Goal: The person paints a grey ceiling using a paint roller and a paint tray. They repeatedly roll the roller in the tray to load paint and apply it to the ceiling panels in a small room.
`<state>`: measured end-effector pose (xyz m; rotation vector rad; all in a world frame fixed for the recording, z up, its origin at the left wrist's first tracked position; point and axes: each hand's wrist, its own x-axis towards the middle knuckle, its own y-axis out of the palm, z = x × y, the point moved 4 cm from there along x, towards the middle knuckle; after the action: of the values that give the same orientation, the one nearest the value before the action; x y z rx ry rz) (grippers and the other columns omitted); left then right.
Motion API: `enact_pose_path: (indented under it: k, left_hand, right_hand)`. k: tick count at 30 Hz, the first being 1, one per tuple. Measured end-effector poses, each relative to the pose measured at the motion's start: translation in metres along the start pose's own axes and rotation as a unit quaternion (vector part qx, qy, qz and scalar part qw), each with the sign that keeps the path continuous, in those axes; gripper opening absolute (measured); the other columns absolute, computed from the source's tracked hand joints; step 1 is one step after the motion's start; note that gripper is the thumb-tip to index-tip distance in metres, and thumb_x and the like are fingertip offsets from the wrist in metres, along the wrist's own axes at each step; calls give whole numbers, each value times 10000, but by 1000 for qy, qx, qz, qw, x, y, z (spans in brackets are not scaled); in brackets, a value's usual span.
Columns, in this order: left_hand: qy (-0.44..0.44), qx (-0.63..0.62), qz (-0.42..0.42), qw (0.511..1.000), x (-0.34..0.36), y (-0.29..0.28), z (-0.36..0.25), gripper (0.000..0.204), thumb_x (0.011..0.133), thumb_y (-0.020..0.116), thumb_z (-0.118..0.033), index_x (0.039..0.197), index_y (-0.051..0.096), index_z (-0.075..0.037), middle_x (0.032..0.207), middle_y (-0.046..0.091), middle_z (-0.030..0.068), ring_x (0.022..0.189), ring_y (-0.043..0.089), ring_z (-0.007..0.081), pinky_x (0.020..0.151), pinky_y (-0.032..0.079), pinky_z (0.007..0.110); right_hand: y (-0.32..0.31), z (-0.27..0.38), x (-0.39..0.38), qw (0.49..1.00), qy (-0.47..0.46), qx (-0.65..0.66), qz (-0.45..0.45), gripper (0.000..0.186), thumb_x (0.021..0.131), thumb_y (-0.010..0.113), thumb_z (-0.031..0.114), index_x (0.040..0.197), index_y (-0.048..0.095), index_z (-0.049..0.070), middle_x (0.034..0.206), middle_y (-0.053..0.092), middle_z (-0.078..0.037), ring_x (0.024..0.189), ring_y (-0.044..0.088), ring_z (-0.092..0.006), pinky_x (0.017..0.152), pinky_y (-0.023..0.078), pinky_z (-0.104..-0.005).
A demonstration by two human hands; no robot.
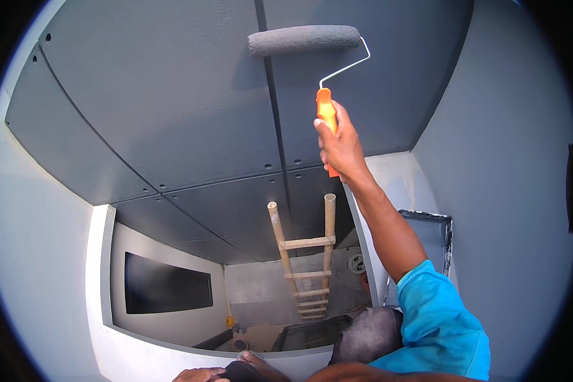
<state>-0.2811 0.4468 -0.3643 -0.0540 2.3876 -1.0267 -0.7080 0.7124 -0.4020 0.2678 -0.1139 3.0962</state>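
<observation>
My right hand is closed around the orange handle of a paint roller, arm stretched upward. The roller's grey, paint-covered sleeve lies against the dark grey panelled wall, across a vertical groove between panels. A bent white wire frame joins sleeve and handle. At the bottom edge, my left hand is partly cut off. Its fingers lie over dark cloth beside a bare foot, holding nothing that I can see.
A bamboo ladder with wooden rungs leans up from far below through an opening. A white ledge borders the opening. Behind my right arm is a paint-smeared tray. A dark window is in the lower wall. Grey walls flank both sides.
</observation>
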Motion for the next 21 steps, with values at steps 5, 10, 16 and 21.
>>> enact_pose_path:
  k: [5, 10, 16, 21]
  left_hand:
    - [36, 33, -18, 999, -3, -6, -11, 220, 932, 703, -159, 1085, 748, -8, 1022, 734, 265, 989, 709, 430, 873, 543, 476]
    - [96, 51, -7, 994, -4, -4, -4, 228, 937, 685, -204, 1037, 737, -6, 1033, 724, 263, 976, 702, 428, 856, 536, 490]
    - [-13, -258, -11, 966, -4, 20, 37, 181, 958, 699, -247, 1041, 778, -107, 1049, 772, 183, 899, 718, 318, 830, 568, 398]
    - [150, 111, 49, 981, -7, -1, 11, 296, 1015, 684, -286, 1210, 716, -65, 1024, 773, 182, 932, 745, 364, 854, 576, 436]
  right_hand:
    - [3, 59, 14, 999, -42, -4, -16, 573, 1063, 598, 242, 1575, 379, 105, 729, 521, 4, 463, 474, -49, 381, 417, -238]
    - [-2, 110, 32, 996, -83, -5, -18, 515, 1073, 590, 307, 1522, 429, 112, 729, 522, 10, 480, 479, -38, 396, 430, -223]
    - [-6, 107, -10, 993, -112, 39, -11, 404, 1079, 593, 341, 1387, 489, 103, 718, 505, 19, 468, 458, -40, 394, 399, -221]
    - [1, 59, -73, 995, -69, 70, 33, 317, 1072, 599, 289, 1269, 501, 61, 696, 492, 2, 438, 450, -71, 403, 416, -255]
